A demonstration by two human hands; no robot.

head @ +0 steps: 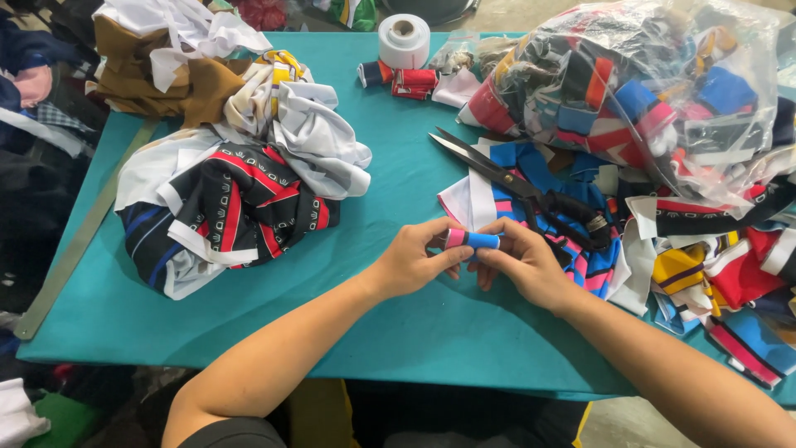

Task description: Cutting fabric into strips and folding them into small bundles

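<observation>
A small tight roll of blue and pink fabric strip [474, 240] is held between both hands just above the teal table [390, 323]. My left hand [412, 257] pinches its pink left end. My right hand [521, 259] grips its blue right end with thumb and fingers. Right behind the hands lies a loose pile of blue, pink and white strips [531, 191], with black-handled scissors [522, 187] resting open on top.
A heap of black, red and white garments [236, 195] lies at the left. A clear plastic bag of coloured strips [638, 91] fills the right, loose strips [721, 282] below it. Finished small rolls [402, 79] and a white tape roll [404, 40] sit at the back. A metal ruler [79, 241] runs along the left edge.
</observation>
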